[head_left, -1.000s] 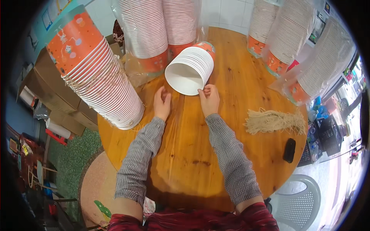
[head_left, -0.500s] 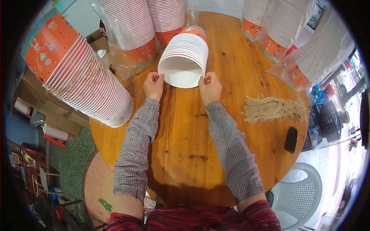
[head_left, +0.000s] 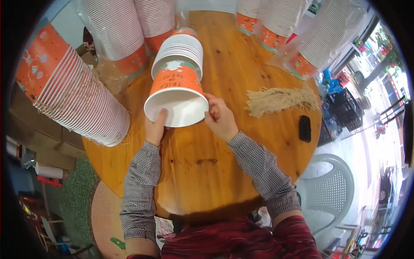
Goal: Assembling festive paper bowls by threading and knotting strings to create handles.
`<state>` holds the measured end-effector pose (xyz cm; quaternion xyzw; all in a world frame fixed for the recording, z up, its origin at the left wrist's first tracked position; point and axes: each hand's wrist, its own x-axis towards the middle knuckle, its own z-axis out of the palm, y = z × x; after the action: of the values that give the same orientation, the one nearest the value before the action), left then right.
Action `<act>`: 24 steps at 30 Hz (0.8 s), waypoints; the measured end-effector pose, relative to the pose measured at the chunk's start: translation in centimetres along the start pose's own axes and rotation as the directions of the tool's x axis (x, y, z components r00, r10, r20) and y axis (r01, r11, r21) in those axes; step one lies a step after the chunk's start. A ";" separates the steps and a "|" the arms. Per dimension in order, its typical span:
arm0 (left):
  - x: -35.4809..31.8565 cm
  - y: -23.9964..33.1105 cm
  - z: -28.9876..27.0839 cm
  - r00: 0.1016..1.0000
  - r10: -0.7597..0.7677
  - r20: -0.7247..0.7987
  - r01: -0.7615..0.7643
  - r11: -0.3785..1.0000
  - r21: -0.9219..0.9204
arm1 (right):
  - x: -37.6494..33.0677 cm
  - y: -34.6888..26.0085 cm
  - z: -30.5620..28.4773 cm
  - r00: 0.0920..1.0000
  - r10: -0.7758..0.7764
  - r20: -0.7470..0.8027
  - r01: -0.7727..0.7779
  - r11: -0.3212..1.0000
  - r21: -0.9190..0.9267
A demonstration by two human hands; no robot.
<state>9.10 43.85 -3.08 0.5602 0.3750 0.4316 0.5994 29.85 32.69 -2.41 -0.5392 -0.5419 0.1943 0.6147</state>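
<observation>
An orange paper bucket (head_left: 176, 83) with a white inside lies on its side, its mouth turned toward me. At its lower left rim is my left hand (head_left: 154, 128), closed, with the thumb inside the mouth and the other fingers hidden beneath. My right hand (head_left: 221, 119) pinches the right side of the same rim. Just behind the bucket, a short stack of nested paper buckets (head_left: 181, 47) rests on its side, its open mouth partly covered by the bucket I hold.
A tall tied stack of buckets (head_left: 82, 95) leans at the left. Plastic-wrapped stacks (head_left: 113, 30) stand at the back left, more wrapped stacks (head_left: 282, 26) at the back right. Twine (head_left: 282, 100) and a black object (head_left: 305, 128) lie on the wooden table (head_left: 207, 181); a grey chair (head_left: 330, 185) stands right.
One bucket has come out of the nested stack toward me, held in both hands. The view has shifted, so the surroundings sit further left.
</observation>
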 end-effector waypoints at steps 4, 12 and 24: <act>-0.1 -1.8 -1.4 0.921 0.341 -0.189 -0.308 0.934 0.184 | -1.3 -1.9 -3.9 0.981 -0.194 0.020 0.193 0.957 -0.215; -3.7 -1.8 0.8 1.000 -0.004 -0.003 0.005 0.982 0.188 | -2.6 2.2 -17.9 0.913 0.032 -0.406 -0.288 0.756 -0.588; -4.0 -0.4 1.0 0.999 0.049 0.024 -0.054 0.922 0.383 | -2.4 2.7 -16.7 0.857 0.285 -0.428 -0.514 0.512 -0.688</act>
<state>8.67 39.81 -3.52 0.6791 0.4331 0.3616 0.4696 44.60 24.12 -3.07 -0.8829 -0.3444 0.0029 0.3192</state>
